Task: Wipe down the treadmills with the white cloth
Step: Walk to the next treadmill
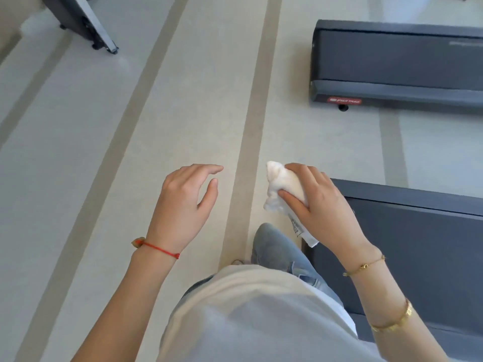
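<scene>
My right hand (321, 205) grips a bunched white cloth (281, 188) with a printed label hanging below it, held in the air over the floor just left of the near treadmill (418, 244). That treadmill's dark grey deck runs off the right edge. A second dark grey treadmill (397, 64) with a red logo lies farther away at the upper right. My left hand (185, 202) hovers over the floor at centre, fingers relaxed and spread, holding nothing.
Pale floor (183, 100) with beige stripes fills the left and middle. A dark machine base with small wheels (83, 24) stands at the upper left. My leg in jeans (277, 246) is beside the near treadmill.
</scene>
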Available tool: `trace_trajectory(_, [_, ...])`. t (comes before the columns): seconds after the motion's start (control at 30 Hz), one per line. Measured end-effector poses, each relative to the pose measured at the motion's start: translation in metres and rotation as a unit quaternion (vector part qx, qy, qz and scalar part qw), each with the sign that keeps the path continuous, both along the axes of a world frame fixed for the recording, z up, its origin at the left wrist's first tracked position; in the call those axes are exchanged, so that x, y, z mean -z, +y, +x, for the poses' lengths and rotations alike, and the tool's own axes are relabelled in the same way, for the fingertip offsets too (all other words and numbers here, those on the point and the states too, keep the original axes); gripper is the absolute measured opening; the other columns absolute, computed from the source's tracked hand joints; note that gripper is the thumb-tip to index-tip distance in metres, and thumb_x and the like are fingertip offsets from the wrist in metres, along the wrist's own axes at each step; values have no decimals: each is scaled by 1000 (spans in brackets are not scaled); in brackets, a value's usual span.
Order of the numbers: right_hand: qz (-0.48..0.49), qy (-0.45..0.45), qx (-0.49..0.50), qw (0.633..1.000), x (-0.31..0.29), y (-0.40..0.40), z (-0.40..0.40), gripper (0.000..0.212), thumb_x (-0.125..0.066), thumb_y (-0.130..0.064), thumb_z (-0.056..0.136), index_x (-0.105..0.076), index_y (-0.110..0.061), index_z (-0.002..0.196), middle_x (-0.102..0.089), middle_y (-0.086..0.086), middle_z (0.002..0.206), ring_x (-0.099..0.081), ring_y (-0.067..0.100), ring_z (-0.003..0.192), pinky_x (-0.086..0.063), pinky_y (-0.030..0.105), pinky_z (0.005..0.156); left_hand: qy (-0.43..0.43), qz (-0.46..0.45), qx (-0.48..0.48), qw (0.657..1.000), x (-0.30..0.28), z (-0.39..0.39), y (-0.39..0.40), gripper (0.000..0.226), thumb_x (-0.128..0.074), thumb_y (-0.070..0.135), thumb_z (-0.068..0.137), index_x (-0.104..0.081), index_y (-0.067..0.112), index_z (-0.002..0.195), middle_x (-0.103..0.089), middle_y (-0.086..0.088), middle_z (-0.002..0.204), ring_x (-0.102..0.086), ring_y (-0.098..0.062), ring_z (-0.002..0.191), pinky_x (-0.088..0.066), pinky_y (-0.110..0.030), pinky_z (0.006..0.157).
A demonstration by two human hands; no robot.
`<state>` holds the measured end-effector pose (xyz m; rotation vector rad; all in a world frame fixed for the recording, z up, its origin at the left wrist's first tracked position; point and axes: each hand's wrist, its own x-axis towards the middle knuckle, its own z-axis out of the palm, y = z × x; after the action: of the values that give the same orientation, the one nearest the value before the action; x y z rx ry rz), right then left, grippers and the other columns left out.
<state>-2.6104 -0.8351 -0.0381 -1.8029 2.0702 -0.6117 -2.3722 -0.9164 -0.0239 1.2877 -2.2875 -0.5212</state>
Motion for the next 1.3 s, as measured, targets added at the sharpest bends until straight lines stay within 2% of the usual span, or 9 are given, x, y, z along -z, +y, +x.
trace_trajectory(0.2, [0, -10, 101, 995, 10, -62, -42, 39, -53, -43, 95, -47, -25, 129, -56, -6, 121, -52, 19, 103, -43, 30, 79, 1, 5, 84, 996, 10, -60, -102, 21, -55, 12, 98, -66, 15, 115, -68, 5, 112, -62, -15, 107, -44, -37, 98])
trace_trajectory(0.43, [3, -19, 175, 984, 5, -148, -134, 42, -53, -43, 95, -46, -24, 131, -55, -4, 124, -52, 21, 107, -47, 39, 82, 8, 11, 161, 987, 7, -177, -218, 21, -54, 13, 98, -66, 14, 116, -68, 4, 113, -61, -17, 108, -45, -40, 98])
trace_trajectory(0.7, [-7, -7, 235, 972, -13, -231, -255, 42, -53, -43, 96, -47, -23, 132, -55, -5, 124, -50, 17, 106, -45, 34, 81, 17, -17, 245, 969, -8, -322, -331, 21, -55, 13, 98, -66, 14, 116, -68, 4, 111, -62, -17, 105, -46, -39, 94])
trace_trajectory(0.83, [-23, 12, 297, 955, -14, -256, -304, 41, -54, -42, 95, -49, -21, 130, -57, -3, 121, -53, 19, 104, -47, 33, 79, 17, -18, 294, 955, -10, -389, -369, 21, -56, 12, 97, -66, 14, 115, -69, 4, 110, -62, -17, 103, -45, -33, 93])
trace_trajectory(1.03, [-14, -4, 380, 925, 2, -288, -380, 40, -51, -46, 95, -47, -25, 129, -56, -5, 123, -53, 20, 106, -40, 30, 74, 9, -8, 376, 926, 3, -498, -430, 23, -53, 16, 98, -65, 16, 118, -68, 3, 113, -62, -17, 106, -48, -41, 93])
trace_trajectory(1.17, [-10, -3, 426, 905, 7, -319, -441, 38, -46, -47, 95, -48, -25, 127, -56, -5, 115, -52, 20, 103, -41, 32, 73, 20, -14, 419, 907, 8, -584, -471, 22, -53, 16, 98, -66, 18, 116, -68, 6, 112, -61, -12, 105, -43, -28, 95])
trace_trajectory(1.2, [-9, -2, 438, 899, 7, -327, -457, 39, -45, -48, 95, -48, -26, 127, -56, -6, 115, -52, 19, 103, -42, 32, 74, 26, -14, 430, 902, 8, -608, -480, 21, -54, 15, 97, -66, 17, 114, -68, 7, 110, -61, -13, 103, -43, -29, 95])
trace_trajectory(1.3, [-17, 2, 475, 880, 0, -349, -511, 39, -43, -49, 96, -48, -27, 128, -56, -7, 117, -51, 17, 104, -44, 31, 76, 33, -16, 474, 880, 1, -686, -505, 22, -53, 16, 96, -67, 16, 113, -68, 7, 109, -62, -14, 102, -47, -41, 95])
